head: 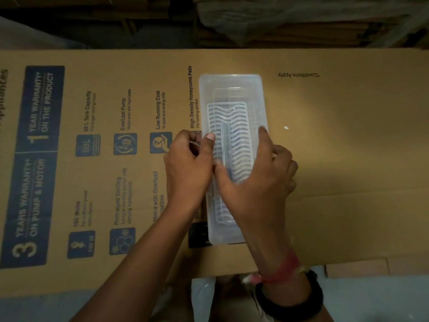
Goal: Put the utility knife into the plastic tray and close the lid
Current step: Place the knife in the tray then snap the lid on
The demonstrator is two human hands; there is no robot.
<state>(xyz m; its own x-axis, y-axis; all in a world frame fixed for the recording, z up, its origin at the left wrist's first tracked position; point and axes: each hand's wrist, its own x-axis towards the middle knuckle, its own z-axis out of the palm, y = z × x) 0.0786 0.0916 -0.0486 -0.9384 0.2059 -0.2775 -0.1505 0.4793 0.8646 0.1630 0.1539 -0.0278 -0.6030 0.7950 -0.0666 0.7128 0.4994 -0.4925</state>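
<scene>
A clear plastic tray (232, 84) lies lengthwise on the cardboard, with a white grid insert (234, 117) inside. A long narrow bluish utility knife (225, 145) lies on the insert, seen through clear plastic. My left hand (188, 163) pinches the tray's left edge, thumb on top. My right hand (260, 177) is spread across the tray: the thumb is by the knife's near end and the index finger lies along the right edge. I cannot tell the lid apart from the tray.
The tray rests on a large flattened cardboard box (348, 135) with blue printing on its left half (39, 159). Dark stacked cartons stand beyond the far edge (278, 24). A grey floor (383, 298) shows below the near edge.
</scene>
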